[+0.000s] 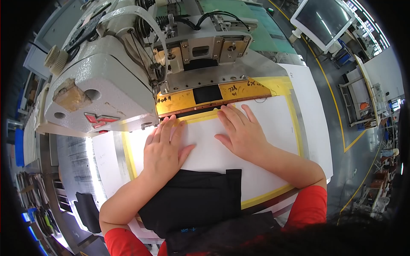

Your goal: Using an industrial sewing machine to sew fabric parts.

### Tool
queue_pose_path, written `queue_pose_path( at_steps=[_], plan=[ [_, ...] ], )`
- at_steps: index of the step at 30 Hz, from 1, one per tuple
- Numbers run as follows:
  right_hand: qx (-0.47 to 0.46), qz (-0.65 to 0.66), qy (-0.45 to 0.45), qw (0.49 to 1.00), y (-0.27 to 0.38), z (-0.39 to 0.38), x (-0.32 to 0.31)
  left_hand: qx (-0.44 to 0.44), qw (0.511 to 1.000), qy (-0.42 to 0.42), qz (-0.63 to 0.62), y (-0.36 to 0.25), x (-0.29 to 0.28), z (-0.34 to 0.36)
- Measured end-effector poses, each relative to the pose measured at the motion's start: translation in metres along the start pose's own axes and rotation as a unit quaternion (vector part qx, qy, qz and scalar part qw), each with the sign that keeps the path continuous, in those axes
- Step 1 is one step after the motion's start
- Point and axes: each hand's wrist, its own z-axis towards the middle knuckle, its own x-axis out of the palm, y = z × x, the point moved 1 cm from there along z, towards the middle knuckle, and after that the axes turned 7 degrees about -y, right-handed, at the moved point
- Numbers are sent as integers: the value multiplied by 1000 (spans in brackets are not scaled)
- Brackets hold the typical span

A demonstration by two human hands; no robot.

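Note:
My left hand (161, 150) lies palm down, fingers stretched forward, its tips at the front edge of an amber clamp plate (250, 90) on a sewing machine (104, 68). Farther right, my right hand (245, 134) rests with fingers spread, the tips by that same edge. Between the two, a narrow black fabric strip (192, 112) shows along the plate's edge; how far it runs beneath is hidden. Both hands are open on a white work surface (205, 149) bordered with yellow tape. Closer to me, a folded black fabric piece (196, 196) lies under my left forearm.
The bulky machine head stands at the left, close to my left fingers. Another dark fabric piece (87, 211) hangs at the lower left. A monitor (322, 21) is at the upper right, and a rack (363, 94) stands beyond the floor's yellow line.

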Motion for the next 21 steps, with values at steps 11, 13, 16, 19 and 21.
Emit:
queue_pose_path(
  at_steps=[11, 13, 16, 19, 21],
  plan=[
    [10, 39, 15, 999, 4, 0, 2, -4, 1000, 6, -4, 0, 3, -8],
    [4, 37, 13, 999, 7, -1, 3, -6, 1000, 6, -4, 1, 2, -11],
    [-5, 30, 12, 999, 6, -2, 0, -4, 1000, 7, -23, 0, 2, -10],
    [-6, 36, 13, 999, 7, -2, 3, -1, 1000, 19, -19, 2, 4, -10],
    [1, 38, 3, 999, 7, -1, 1, 1, 1000, 19, -13, 2, 2, -8]
  ],
)
